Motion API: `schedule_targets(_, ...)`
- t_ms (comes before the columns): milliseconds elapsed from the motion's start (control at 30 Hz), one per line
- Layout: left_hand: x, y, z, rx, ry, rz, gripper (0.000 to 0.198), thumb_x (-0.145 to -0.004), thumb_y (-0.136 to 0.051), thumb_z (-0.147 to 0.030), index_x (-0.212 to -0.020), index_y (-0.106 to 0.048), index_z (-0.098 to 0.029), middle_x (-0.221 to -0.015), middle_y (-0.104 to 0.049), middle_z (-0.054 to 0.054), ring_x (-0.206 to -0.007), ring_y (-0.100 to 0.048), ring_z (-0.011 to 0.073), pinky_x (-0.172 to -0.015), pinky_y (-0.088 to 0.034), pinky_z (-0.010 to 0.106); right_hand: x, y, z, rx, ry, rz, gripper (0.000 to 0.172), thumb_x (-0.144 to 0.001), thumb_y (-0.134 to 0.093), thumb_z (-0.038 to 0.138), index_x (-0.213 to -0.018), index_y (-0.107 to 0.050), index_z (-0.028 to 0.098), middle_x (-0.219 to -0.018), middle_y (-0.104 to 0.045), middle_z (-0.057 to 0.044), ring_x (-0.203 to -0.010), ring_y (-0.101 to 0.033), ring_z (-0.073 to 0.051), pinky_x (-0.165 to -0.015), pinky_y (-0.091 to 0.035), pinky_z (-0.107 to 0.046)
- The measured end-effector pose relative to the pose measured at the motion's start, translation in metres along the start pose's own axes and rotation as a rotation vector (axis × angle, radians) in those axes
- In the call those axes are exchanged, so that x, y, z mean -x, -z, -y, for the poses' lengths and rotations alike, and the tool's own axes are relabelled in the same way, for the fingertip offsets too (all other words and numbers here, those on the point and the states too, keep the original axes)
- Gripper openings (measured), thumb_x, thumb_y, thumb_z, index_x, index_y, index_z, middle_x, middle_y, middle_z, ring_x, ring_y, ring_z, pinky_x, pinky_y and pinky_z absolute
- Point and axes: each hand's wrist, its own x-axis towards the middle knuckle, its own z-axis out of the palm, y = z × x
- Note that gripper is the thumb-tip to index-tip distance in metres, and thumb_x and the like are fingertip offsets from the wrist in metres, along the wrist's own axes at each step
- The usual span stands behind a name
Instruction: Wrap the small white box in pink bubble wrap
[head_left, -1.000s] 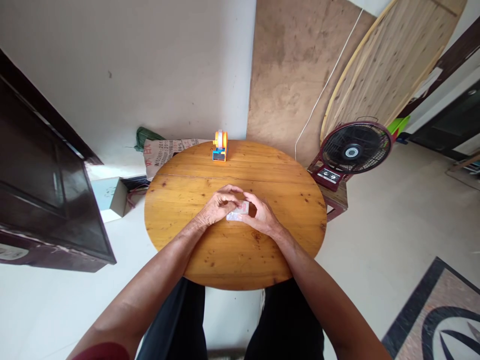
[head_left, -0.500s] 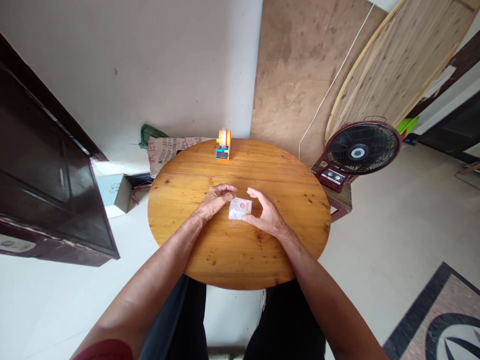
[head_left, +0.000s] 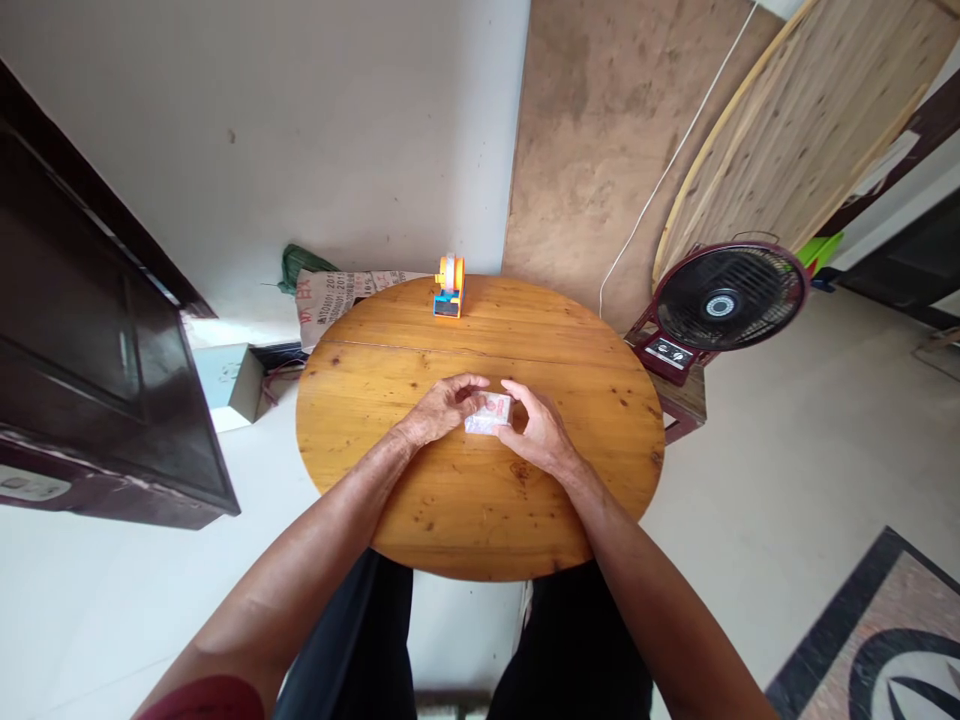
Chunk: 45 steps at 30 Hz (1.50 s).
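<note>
A small whitish box with red print (head_left: 489,414), wrapped in clear, shiny plastic, is between my hands near the middle of the round wooden table (head_left: 450,500). My left hand (head_left: 442,410) grips its left side, with the thumb over the top edge and the fingers curled behind. On the right side, my right hand (head_left: 538,428) has its thumb at the near corner and its fingertips at the far corner. Whether the box rests on the tabletop or is slightly raised, I cannot tell.
An orange and blue tape dispenser (head_left: 450,286) stands at the table's far edge. To the right, a dark red electric fan (head_left: 720,305) sits on a low wooden stand. A printed sack (head_left: 330,295) and a pale box (head_left: 225,385) are beyond the left side.
The box has turned and shifted slightly right, showing its printed top and near side. My left hand has moved right onto it, and my right hand has closed in on its right end.
</note>
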Motion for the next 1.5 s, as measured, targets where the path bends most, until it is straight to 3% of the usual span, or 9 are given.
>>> schedule_targets(233, -0.001, -0.001, 0.001, 0.014, -0.007, 0.013, 0.051, -0.071, -0.075, -0.045, -0.109, -0.061, -0.013, -0.096, -0.067, 0.006, -0.079, -0.061, 0.0146, -0.071, -0.048, 0.026, 0.000, 0.003, 0.002, 0.017, 0.049, 0.025, 0.061, -0.072, -0.063, 0.024, -0.132, -0.051, 0.021, -0.126, -0.062, -0.010, -0.114, -0.058, -0.028, -0.100, -0.044, -0.046)
schedule_targets(433, -0.002, -0.001, 0.003, -0.025, -0.041, 0.014, 0.042, -0.072, -0.074, -0.047, -0.096, -0.067, -0.013, -0.087, -0.067, 0.004, -0.074, -0.059, 0.0140, -0.067, -0.046, 0.025, -0.001, 0.007, 0.007, -0.037, 0.192, -0.061, 0.042, -0.082, -0.062, 0.035, -0.121, -0.057, 0.022, -0.125, -0.062, -0.010, -0.116, -0.057, -0.027, -0.101, -0.042, -0.045)
schedule_targets(567, -0.001, -0.003, 0.002, -0.068, -0.084, -0.013, 0.041, -0.072, -0.074, -0.046, -0.095, -0.068, -0.013, -0.084, -0.065, 0.004, -0.073, -0.058, 0.0136, -0.066, -0.045, 0.025, -0.007, 0.004, 0.006, -0.061, 0.154, -0.171, 0.027, -0.084, -0.061, 0.033, -0.108, -0.062, 0.023, -0.114, -0.068, -0.008, -0.107, -0.062, -0.025, -0.096, -0.046, -0.041)
schedule_targets(767, 0.000, -0.006, 0.002, -0.144, -0.150, -0.019, 0.036, -0.075, -0.071, -0.045, -0.094, -0.071, -0.015, -0.084, -0.065, 0.004, -0.075, -0.058, 0.0140, -0.068, -0.046, 0.025, -0.016, -0.004, 0.004, -0.073, 0.207, -0.245, 0.008, -0.081, -0.061, 0.025, -0.087, -0.066, 0.022, -0.095, -0.071, -0.005, -0.090, -0.067, -0.022, -0.086, -0.050, -0.037)
schedule_targets(933, -0.002, -0.004, 0.005, -0.192, -0.179, -0.035, 0.032, -0.077, -0.069, -0.042, -0.098, -0.071, -0.016, -0.092, -0.067, 0.005, -0.083, -0.060, 0.0158, -0.075, -0.047, 0.026, -0.015, -0.004, 0.001, -0.002, 0.183, -0.246, 0.017, -0.088, -0.054, 0.023, -0.083, -0.071, 0.025, -0.098, -0.072, -0.004, -0.094, -0.066, -0.022, -0.090, -0.047, -0.038)
schedule_targets(1200, -0.001, -0.004, -0.002, -0.092, -0.068, -0.023, 0.038, -0.073, -0.072, -0.045, -0.095, -0.071, -0.015, -0.092, -0.068, 0.005, -0.083, -0.061, 0.0171, -0.077, -0.047, 0.028, -0.016, -0.001, -0.001, -0.054, 0.187, -0.196, 0.022, -0.092, -0.050, 0.027, -0.090, -0.071, 0.026, -0.103, -0.071, -0.003, -0.097, -0.065, -0.021, -0.093, -0.047, -0.039)
schedule_targets(1333, 0.001, -0.004, -0.005, -0.089, -0.059, 0.033, 0.036, -0.077, -0.068, -0.046, -0.096, -0.071, -0.015, -0.094, -0.069, 0.005, -0.085, -0.061, 0.0174, -0.078, -0.047, 0.028, -0.013, 0.002, 0.002, -0.074, 0.194, -0.239, 0.017, -0.088, -0.052, 0.024, -0.094, -0.068, 0.024, -0.101, -0.071, -0.004, -0.098, -0.064, -0.022, -0.094, -0.047, -0.038)
schedule_targets(1500, 0.001, -0.004, -0.003, -0.097, -0.070, 0.016, 0.040, -0.075, -0.069, -0.049, -0.095, -0.072, -0.015, -0.093, -0.068, 0.005, -0.083, -0.060, 0.0174, -0.076, -0.047, 0.028, -0.010, 0.002, 0.009, -0.040, 0.165, -0.234, 0.030, -0.081, -0.064, 0.029, -0.110, -0.063, 0.023, -0.109, -0.069, -0.007, -0.104, -0.062, -0.025, -0.096, -0.045, -0.041)
